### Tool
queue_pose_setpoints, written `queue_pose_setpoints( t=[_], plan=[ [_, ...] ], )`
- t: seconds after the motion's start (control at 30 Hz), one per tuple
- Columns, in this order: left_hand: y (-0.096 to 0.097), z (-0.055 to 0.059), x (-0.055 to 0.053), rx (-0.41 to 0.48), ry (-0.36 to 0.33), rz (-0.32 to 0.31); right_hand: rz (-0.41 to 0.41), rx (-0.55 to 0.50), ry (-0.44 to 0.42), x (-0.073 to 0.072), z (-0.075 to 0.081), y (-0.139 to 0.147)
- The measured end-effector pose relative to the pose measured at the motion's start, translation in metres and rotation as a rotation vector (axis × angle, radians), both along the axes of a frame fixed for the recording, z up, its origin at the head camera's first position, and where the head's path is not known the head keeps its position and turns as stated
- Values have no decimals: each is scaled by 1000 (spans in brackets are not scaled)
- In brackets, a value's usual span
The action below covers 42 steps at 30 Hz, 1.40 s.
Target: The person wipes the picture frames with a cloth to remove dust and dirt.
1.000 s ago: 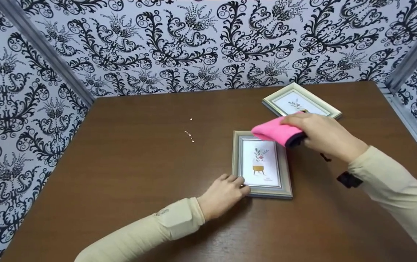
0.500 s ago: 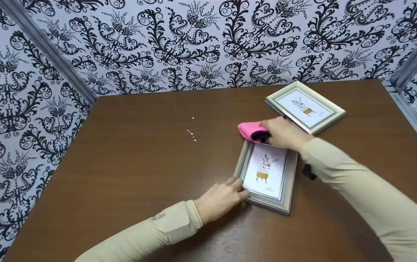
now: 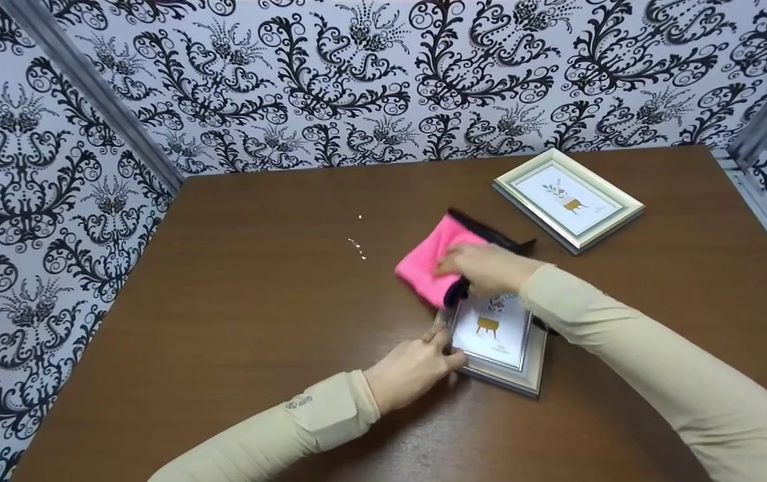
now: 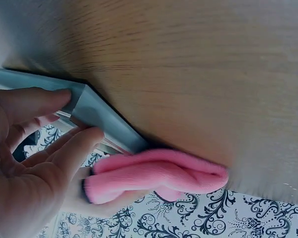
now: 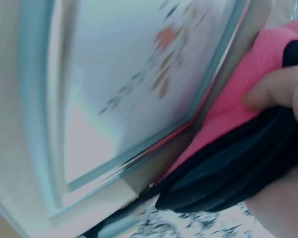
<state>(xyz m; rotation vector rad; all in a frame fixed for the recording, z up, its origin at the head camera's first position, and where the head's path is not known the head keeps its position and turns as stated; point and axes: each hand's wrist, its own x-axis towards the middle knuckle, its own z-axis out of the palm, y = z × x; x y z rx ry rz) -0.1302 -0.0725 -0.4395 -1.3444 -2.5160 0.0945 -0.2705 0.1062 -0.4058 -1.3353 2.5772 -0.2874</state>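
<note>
In the head view, a picture frame [image 3: 500,380] with a plant print lies slightly turned on the brown table. My left hand [image 3: 410,371] holds its near left corner; in the left wrist view, thumb and fingertips sit on the frame's edges [image 4: 107,119]. My right hand [image 3: 490,269] grips a folded pink cloth [image 3: 432,262] with a dark border over the frame's far left part, covering its far end. In the right wrist view, the cloth [image 5: 233,101] lies along the frame's border beside the print [image 5: 134,74], with its dark side bunched under my fingers.
A second picture frame [image 3: 574,201] with a similar print lies at an angle at the back right of the table [image 3: 256,281]. Several small white specks [image 3: 364,258] show left of the cloth. Patterned black-and-white walls [image 3: 330,80] enclose the back and sides.
My right hand has brought the cloth left and down onto the frame's far end, then toward its left side. The held frame has turned slightly; my left hand stays at its corner.
</note>
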Motion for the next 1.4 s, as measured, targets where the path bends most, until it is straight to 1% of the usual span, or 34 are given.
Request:
queue_pose_setpoints(
  t=[0.1,0.17,0.23,0.3,0.43,0.5,0.57,0.6,0.7,0.77,0.87,0.93,1.0,1.1,1.17,1.23,1.4],
  plan=[
    [1,-2,0,1,52,2,80,3,6,5,3,-3],
    [2,-3,0,-7,90,6,92,-6,30,2,4,-3],
    [3,-2,0,-17,113,13,68,-14,62,-5,2,-2],
    [5,-1,0,-35,122,17,31,-16,96,-16,-1,2],
    [8,0,2,-60,102,26,-48,-1,136,-37,-7,10],
    [8,0,3,-57,99,27,-70,16,138,-42,-8,12],
    [8,-1,3,-53,100,30,-66,39,138,-43,-7,11],
    [8,-1,3,-50,101,32,-58,52,135,-42,-7,9],
    [7,0,2,-50,100,35,7,93,154,-35,-3,4],
    [7,0,2,-53,100,35,45,129,162,-27,-1,0],
    [7,-2,1,-40,97,31,129,169,189,-13,1,-6],
    [7,-3,2,-34,99,32,194,172,197,-4,2,-10],
    [7,-3,3,-28,105,33,259,150,210,4,3,-14],
    [7,-4,3,-30,116,35,289,130,204,9,3,-16],
    [8,-4,3,-24,116,37,264,127,197,7,3,-15],
    [9,-4,3,-21,112,39,212,134,184,1,2,-13],
    [11,-3,2,-36,106,48,76,98,188,-23,-2,-3]
  ],
)
